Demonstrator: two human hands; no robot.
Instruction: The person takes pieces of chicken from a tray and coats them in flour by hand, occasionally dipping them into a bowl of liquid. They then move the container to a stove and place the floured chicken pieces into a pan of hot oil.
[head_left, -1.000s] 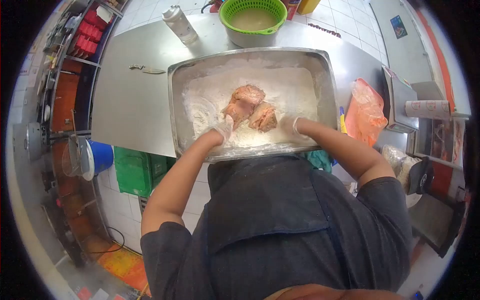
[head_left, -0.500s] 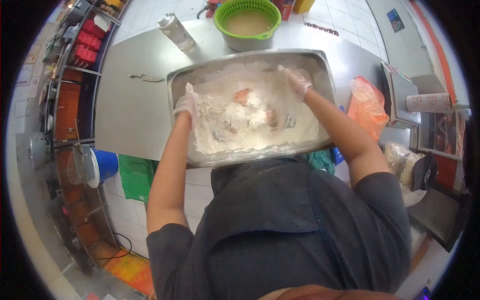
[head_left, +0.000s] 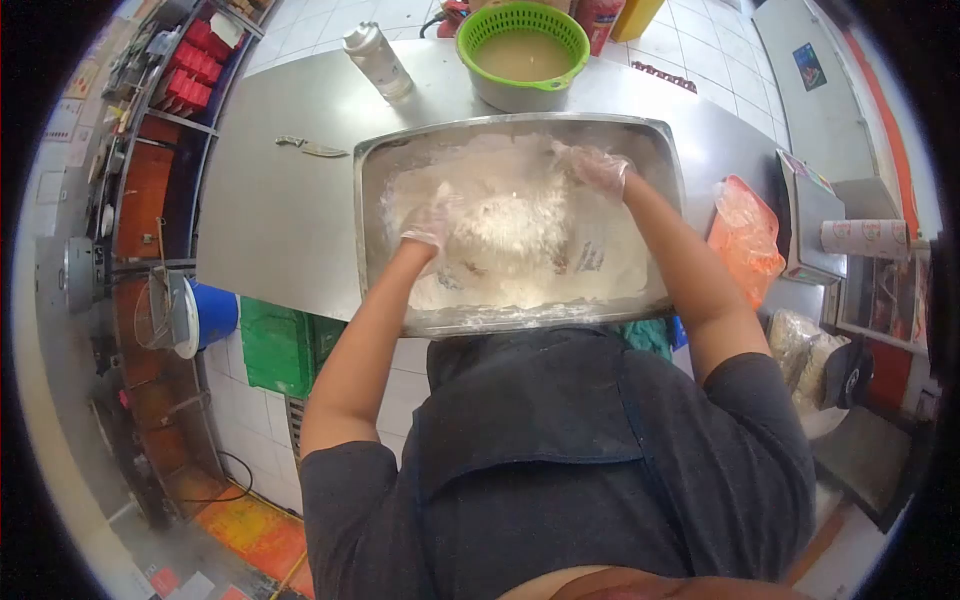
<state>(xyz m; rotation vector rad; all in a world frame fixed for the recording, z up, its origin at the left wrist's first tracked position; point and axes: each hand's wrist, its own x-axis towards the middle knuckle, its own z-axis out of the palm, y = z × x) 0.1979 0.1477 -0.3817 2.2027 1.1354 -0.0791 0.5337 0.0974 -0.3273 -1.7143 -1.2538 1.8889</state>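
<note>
A large metal tray (head_left: 440, 322) holds a broad layer of pale flour (head_left: 510, 285), heaped in the middle and blurred there by motion. Pieces of food under the heap are mostly covered. Over the tray's left part is my left hand (head_left: 432, 218), in a clear plastic glove, at the left side of the heap. My right hand (head_left: 592, 168), gloved too, is over the flour at the upper right of the heap. The fingers of both hands are smeared, so what they hold, if anything, cannot be made out.
Behind the tray stand a green colander (head_left: 525, 45) in a basin and a white bottle (head_left: 378, 62). A knife (head_left: 312, 147) lies on the metal table (head_left: 270, 215) at left. An orange tray with a plastic bag (head_left: 745, 235) is at right.
My left hand has moved from the tray's left rim inward to the flour. My right hand has shifted slightly inward. Flour now covers the orange-brown piece seen before, and the view has shifted a little.
</note>
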